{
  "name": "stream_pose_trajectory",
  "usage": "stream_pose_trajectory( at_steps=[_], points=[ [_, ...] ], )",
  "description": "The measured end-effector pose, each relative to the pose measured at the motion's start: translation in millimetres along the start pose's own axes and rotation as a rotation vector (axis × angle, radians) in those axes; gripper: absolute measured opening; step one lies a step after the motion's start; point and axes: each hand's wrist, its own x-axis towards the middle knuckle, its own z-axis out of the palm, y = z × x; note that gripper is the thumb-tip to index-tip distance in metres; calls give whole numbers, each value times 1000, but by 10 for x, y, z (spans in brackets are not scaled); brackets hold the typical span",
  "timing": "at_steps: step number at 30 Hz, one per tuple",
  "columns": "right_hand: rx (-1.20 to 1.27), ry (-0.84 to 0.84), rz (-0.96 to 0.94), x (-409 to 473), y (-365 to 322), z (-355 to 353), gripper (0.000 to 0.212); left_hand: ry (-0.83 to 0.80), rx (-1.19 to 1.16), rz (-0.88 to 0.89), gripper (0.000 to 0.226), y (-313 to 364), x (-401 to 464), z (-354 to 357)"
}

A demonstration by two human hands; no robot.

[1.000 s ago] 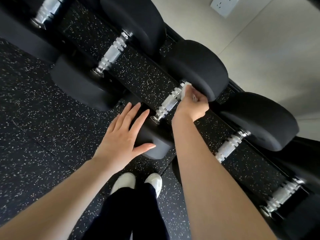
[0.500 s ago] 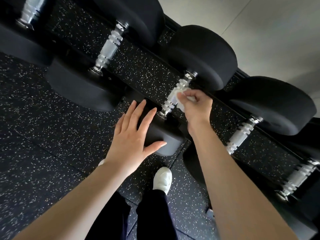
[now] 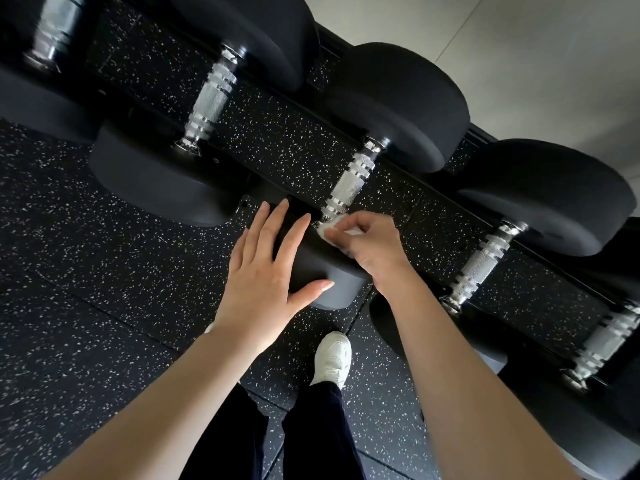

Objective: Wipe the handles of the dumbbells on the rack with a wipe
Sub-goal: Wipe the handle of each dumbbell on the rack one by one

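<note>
just beyond our right hand [image 3: 370, 247], pinching the soft, light wipe [image 3: 328, 231], runs the stiff knurled handle [image 3: 349, 183]; our left hand [image 3: 266, 271] rests spread.

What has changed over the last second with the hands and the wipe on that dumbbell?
The right hand, pinching the wipe, slid down the dumbbell handle from its far end to the near end. The left hand stayed flat on the near weight head; the wipe was never let go.
</note>
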Motion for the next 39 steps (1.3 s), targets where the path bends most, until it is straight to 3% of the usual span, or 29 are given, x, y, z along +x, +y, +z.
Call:
stream_pose_trajectory(
  at_steps=[12,15,21,30,39],
  points=[
    [351,-56,110,42,94,-60,17,0,-12,1,76,-3,0,14],
    [543,-48,136,45,69,-87,16,2,-20,0,76,-2,-2,15],
    [768,117,66,153,-28,-97,16,5,-20,3,77,3,-5,7],
    [910,385,-81,426,-363,-99,17,20,-16,2,76,6,-2,16],
    [1020,168,-104,451,-302,-69,7,25,-13,3,75,4,-4,21]
  ],
)
